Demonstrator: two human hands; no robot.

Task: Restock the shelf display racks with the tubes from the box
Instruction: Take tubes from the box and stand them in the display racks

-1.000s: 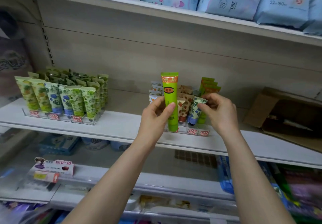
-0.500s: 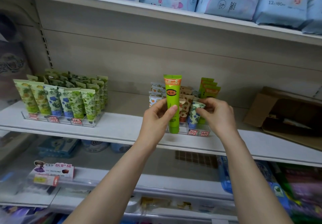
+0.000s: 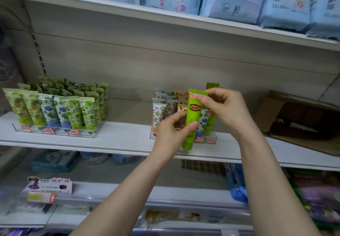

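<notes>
A: Where is the green tube [image 3: 193, 118]?

B: Held cap down, slightly tilted, just in front of the right-hand display rack [image 3: 211, 138], above the shelf [image 3: 119, 141] edge and in no slot.

A: And the hands?

B: The left hand [image 3: 172, 134] pinches its lower body, as before. The right hand [image 3: 226, 107], half a second ago down at the floral tubes [image 3: 158, 113] in the rack, has risen and now pinches the crimped top end.

A: Beyond that?

B: A second rack [image 3: 55, 132], filled, stands well apart to the left; the open cardboard box [image 3: 301, 118] lies to the right.
</notes>
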